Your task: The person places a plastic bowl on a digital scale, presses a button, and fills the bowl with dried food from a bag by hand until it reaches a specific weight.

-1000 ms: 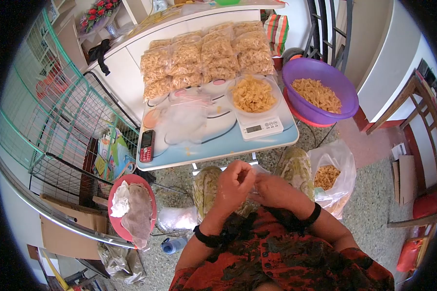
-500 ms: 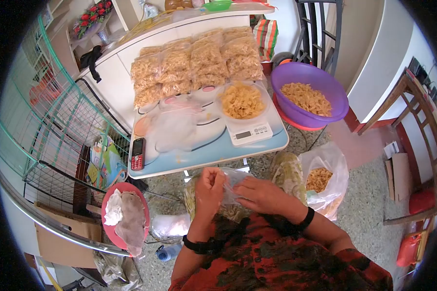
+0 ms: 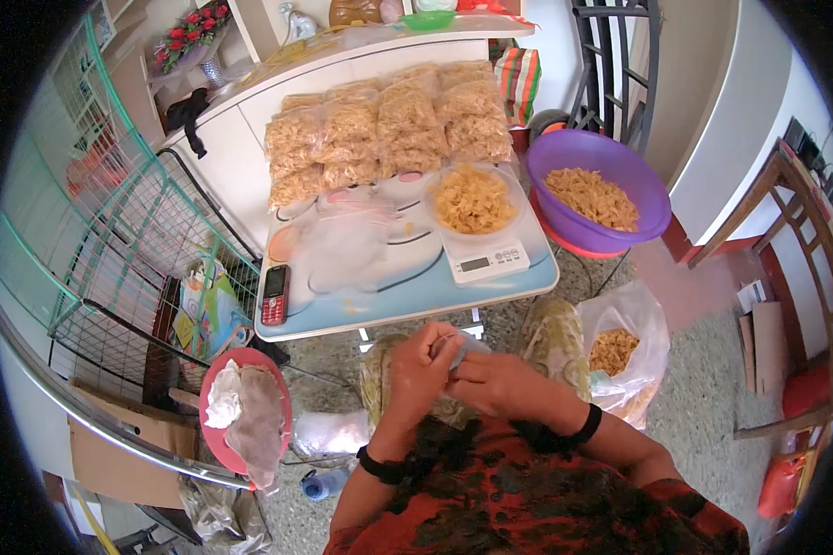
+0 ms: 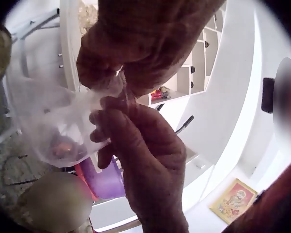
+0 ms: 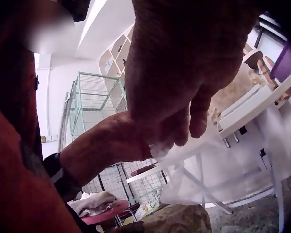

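Over the lap, in front of the table, both hands work at a clear plastic bag (image 4: 43,116). My left hand (image 3: 424,368) pinches the bag's edge between thumb and curled fingers. My right hand (image 3: 504,384) meets it there, its thumb and fingertips pinching the same edge in the left wrist view. The bag hangs loose below the fingers and looks empty; in the right wrist view its thin film (image 5: 233,170) spreads under the hands. On the table (image 3: 389,305) lie a stack of clear bags (image 3: 342,250) and a white scale (image 3: 491,263) bearing a bowl of yellow dried flakes (image 3: 472,199).
Filled bags of flakes (image 3: 379,125) are piled along the table's back. A red phone (image 3: 275,296) lies at the left corner. To the right stand a purple basin (image 3: 655,185) of flakes and, on the floor, an open white bag (image 3: 652,319). A pink basin (image 3: 215,444) with cloths is at left.
Half a second ago the hands were slightly apart with bag film showing between them, the right fingers extended. Now they are close together at the bag's edge. The head view has shifted slightly.
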A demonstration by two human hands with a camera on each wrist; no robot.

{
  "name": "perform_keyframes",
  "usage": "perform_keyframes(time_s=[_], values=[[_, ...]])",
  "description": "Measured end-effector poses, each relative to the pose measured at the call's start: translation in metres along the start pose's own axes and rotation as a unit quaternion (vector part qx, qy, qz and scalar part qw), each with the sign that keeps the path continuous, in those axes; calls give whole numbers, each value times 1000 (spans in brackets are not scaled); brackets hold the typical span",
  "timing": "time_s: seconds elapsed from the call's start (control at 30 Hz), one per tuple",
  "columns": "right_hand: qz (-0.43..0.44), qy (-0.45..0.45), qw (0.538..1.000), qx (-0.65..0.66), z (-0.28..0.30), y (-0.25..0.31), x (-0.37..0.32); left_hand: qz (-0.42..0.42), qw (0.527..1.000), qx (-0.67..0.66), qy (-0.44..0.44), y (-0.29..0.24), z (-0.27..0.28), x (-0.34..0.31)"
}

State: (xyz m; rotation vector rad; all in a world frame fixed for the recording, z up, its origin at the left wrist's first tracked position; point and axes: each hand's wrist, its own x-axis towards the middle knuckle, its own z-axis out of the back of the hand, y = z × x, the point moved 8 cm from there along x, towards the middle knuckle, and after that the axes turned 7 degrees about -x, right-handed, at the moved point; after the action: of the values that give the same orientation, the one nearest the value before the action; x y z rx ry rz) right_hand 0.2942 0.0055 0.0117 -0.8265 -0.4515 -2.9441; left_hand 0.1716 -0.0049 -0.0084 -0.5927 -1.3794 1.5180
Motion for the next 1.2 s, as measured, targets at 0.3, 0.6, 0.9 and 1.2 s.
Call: perform_keyframes(time_s=[0.3,0.6,0.9,1.2], values=[[2,-4,1000,7,20,8,9,38,995,13,-92,-10,20,1],[-36,-158,987,-7,58,0,2,28,992,27,-123,0,27,4],[-362,-16,916,172,23,-42,-21,165,955,-242,-53,9,10,-3],[-406,-101,893,164,9,-65,-41,171,969,-91,152,19,-22,-21]])
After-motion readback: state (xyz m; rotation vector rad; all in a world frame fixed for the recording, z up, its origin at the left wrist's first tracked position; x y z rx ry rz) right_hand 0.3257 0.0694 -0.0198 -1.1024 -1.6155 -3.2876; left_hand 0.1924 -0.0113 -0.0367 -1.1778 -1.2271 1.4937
